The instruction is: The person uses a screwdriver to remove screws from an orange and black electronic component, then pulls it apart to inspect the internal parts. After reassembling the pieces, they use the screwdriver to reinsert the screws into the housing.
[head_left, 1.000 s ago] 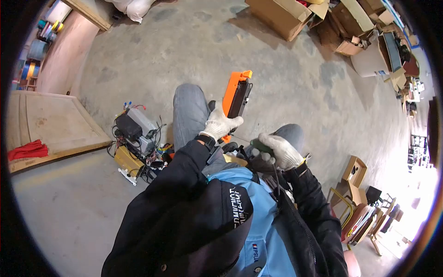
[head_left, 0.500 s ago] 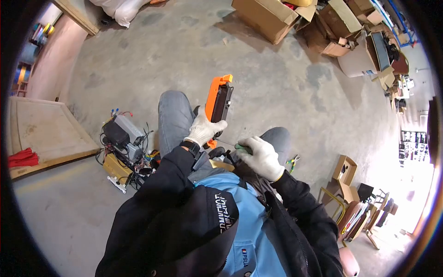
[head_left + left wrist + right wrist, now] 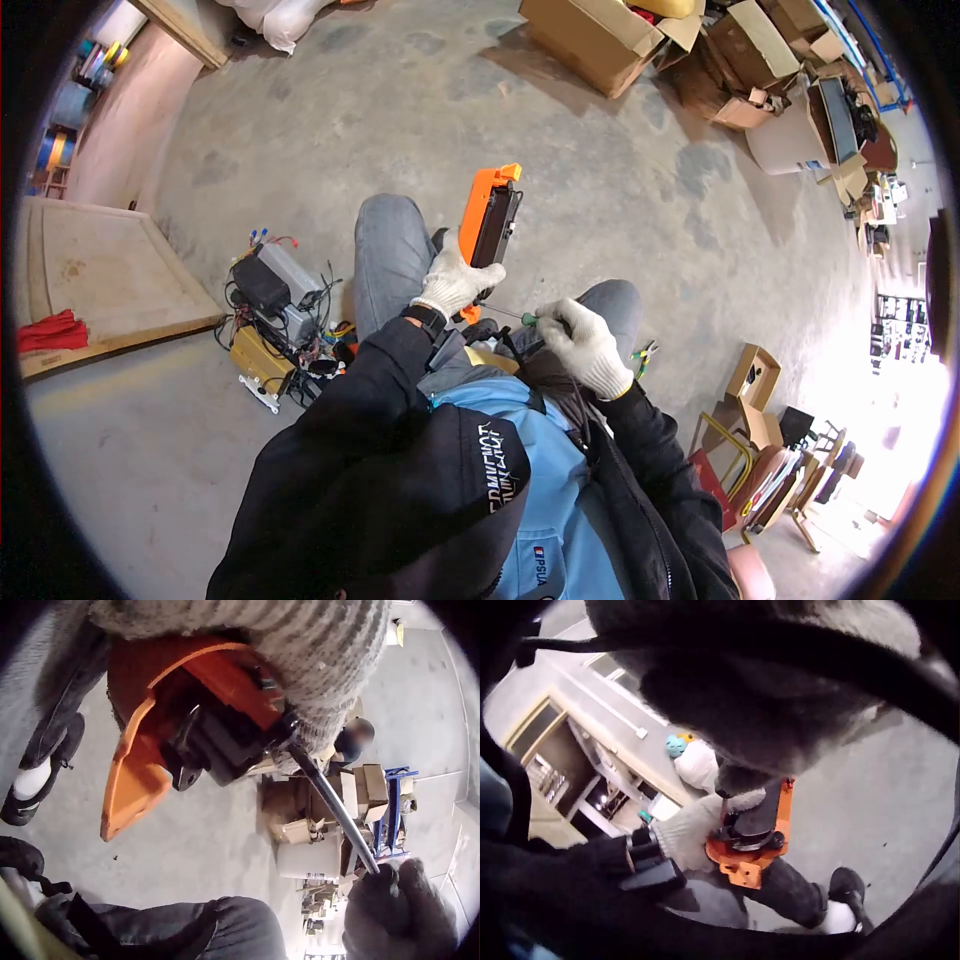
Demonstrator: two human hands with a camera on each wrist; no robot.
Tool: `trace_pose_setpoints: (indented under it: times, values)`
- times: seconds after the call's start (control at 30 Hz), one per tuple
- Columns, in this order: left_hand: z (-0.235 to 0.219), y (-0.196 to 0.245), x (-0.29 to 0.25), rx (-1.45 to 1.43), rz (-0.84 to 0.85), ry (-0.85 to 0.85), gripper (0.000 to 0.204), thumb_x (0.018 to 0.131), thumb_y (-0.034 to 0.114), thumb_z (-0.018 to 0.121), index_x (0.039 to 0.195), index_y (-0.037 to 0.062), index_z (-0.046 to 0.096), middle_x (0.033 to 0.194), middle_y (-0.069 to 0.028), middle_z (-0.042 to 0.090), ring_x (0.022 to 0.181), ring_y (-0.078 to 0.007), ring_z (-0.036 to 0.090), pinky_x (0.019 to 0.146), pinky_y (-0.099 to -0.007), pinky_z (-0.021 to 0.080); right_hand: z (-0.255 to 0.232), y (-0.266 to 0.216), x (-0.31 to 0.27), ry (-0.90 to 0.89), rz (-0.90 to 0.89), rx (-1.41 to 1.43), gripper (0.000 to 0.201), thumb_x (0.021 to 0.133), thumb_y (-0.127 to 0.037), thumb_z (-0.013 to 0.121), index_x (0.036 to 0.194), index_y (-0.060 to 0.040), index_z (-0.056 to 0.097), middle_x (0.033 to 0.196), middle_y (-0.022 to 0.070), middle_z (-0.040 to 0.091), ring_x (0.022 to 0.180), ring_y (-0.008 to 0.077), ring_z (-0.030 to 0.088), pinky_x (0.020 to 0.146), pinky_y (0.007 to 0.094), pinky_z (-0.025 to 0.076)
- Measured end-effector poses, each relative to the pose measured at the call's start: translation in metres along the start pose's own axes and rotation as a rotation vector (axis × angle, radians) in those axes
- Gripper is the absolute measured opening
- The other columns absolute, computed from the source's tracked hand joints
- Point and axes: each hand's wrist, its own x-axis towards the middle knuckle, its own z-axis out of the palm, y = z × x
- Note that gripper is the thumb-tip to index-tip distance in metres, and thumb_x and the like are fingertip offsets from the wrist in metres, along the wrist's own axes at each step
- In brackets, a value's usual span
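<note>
In the head view my gloved left hand grips a long orange-and-black device near its lower end, tilted above my knees. My gloved right hand holds a screwdriver by its green handle. The screwdriver's metal shaft runs up to the device's black inner part, its tip right at a small dark fitting in the left wrist view. From the right wrist, the device's orange end bracket shows below the left hand's fingers, while the right glove covers much of the picture.
Pliers lie on the floor beside my right knee. To the left sits a pile of power units and wires, next to a wooden board with a red cloth. Cardboard boxes stand farther ahead.
My right hand has brought the screwdriver in toward the device, and its shaft now points left at the device's near end. My left hand keeps its grip; the head view has shifted slightly.
</note>
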Motion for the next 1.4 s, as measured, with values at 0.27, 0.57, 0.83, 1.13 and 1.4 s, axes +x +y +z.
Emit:
trace_pose_setpoints:
  times: [0.27,0.57,0.83,1.13,1.4]
  values:
    - [0.005,-0.009,0.007,0.024,-0.012,-0.021,0.087,0.078,0.040,0.090,0.144,-0.0006,0.049,0.123,-0.0218,0.072,0.115,-0.0388,0.072,0.101,-0.0445,0.057,0.011,0.021,-0.001,0.169,0.165,0.168,0.027,0.105,-0.023,0.070,0.120,-0.0004,0.072,0.105,0.0174,0.075,0.096,0.0225,0.073,0.088,0.0379,0.057]
    - [0.004,-0.011,0.007,-0.026,0.011,-0.047,0.089,0.077,0.040,0.092,0.144,-0.0012,0.049,0.127,-0.0224,0.072,0.119,-0.0392,0.071,0.104,-0.0460,0.056,0.005,0.019,-0.001,0.079,0.037,0.037,0.019,0.104,-0.014,0.071,0.115,0.0011,0.071,0.102,0.0171,0.076,0.096,0.0208,0.074,0.087,0.0360,0.058]
    - [0.005,-0.012,0.007,0.008,-0.001,0.014,0.091,0.075,0.046,0.092,0.141,-0.0030,0.053,0.125,-0.0248,0.073,0.119,-0.0416,0.072,0.104,-0.0458,0.056,0.003,0.006,-0.002,0.104,0.161,0.191,0.023,0.104,-0.014,0.072,0.122,0.0002,0.072,0.097,0.0036,0.073,0.082,0.0100,0.067,0.074,0.0269,0.056]
    - [-0.008,0.004,0.001,0.041,-0.004,-0.083,0.095,0.075,0.046,0.092,0.147,-0.0030,0.051,0.124,-0.0240,0.073,0.115,-0.0388,0.073,0.101,-0.0445,0.056,-0.024,-0.001,0.012,-0.379,0.561,0.702,0.052,0.115,-0.048,0.057,0.123,0.0007,0.075,0.081,0.0012,0.068,0.057,0.0065,0.052,0.048,0.0222,0.039]
    - [-0.007,0.001,0.005,0.093,-0.056,-0.075,0.087,0.073,0.046,0.092,0.134,-0.0060,0.058,0.119,-0.0292,0.075,0.113,-0.0425,0.075,0.100,-0.0473,0.059,0.002,0.001,0.016,-0.241,-0.051,-0.424,0.031,0.108,-0.035,0.067,0.113,-0.0047,0.074,0.088,0.0121,0.074,0.079,0.0302,0.073,0.073,0.0429,0.059]
